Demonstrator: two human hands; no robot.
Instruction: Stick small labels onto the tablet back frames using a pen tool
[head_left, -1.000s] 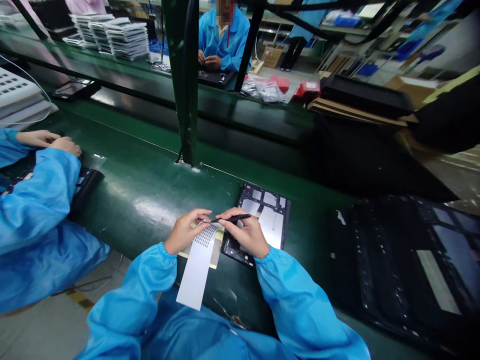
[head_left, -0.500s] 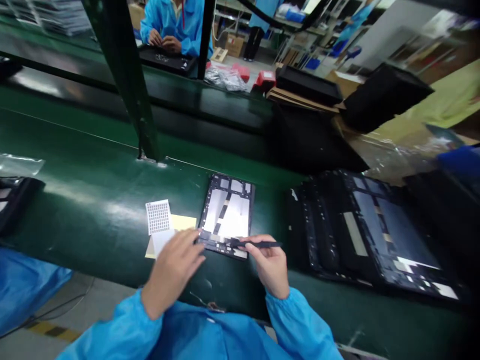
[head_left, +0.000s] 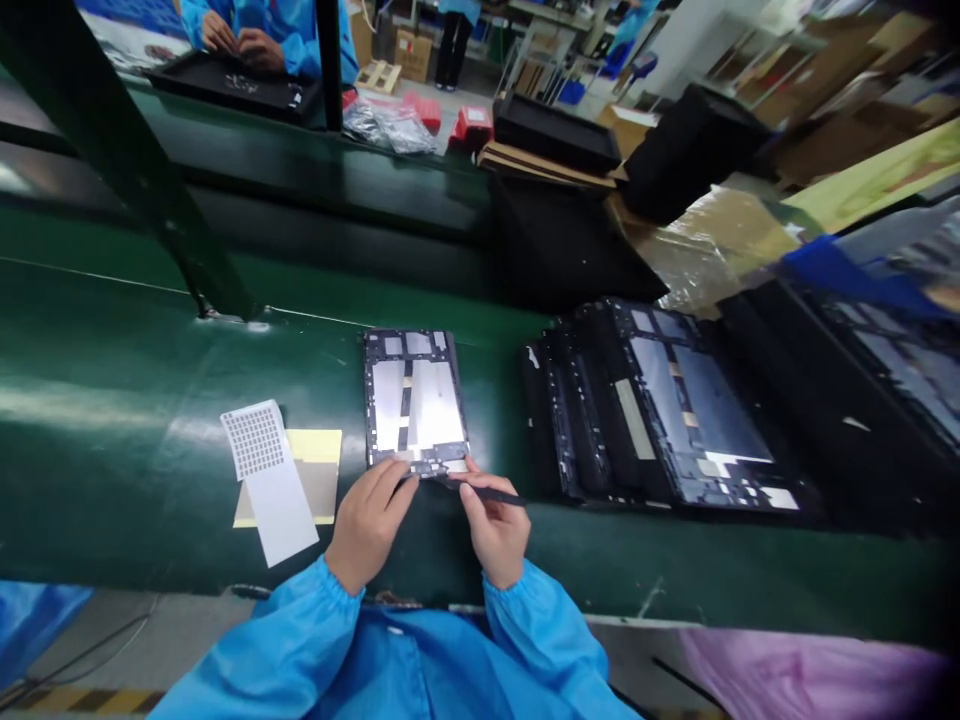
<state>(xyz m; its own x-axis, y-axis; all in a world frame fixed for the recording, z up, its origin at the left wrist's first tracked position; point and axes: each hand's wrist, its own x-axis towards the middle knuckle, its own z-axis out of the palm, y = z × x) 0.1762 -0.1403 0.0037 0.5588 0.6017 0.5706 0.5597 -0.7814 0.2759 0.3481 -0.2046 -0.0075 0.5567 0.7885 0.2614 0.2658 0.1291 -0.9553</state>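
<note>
A black tablet frame with silver plates [head_left: 414, 400] lies on the green belt [head_left: 120, 400] in front of me. My left hand [head_left: 371, 525] rests its fingertips on the frame's near edge, fingers bent. My right hand [head_left: 491, 525] pinches black tweezers [head_left: 484, 492], whose tip touches the same near edge. To the left lies a white sticker sheet with a dotted grid [head_left: 266, 475] on top of a yellow backing sheet [head_left: 311, 475].
A stack of black tablet frames [head_left: 660, 410] sits to the right on the belt. A green post [head_left: 127, 170] stands at the back left. Across the line another person's hands [head_left: 240, 40] work over a black tray. Boxes and bags lie behind.
My left hand let go of the sticker sheet, which now lies on the belt, and came to the frame's near edge. The tweezers tip came down onto that edge. My view swung right.
</note>
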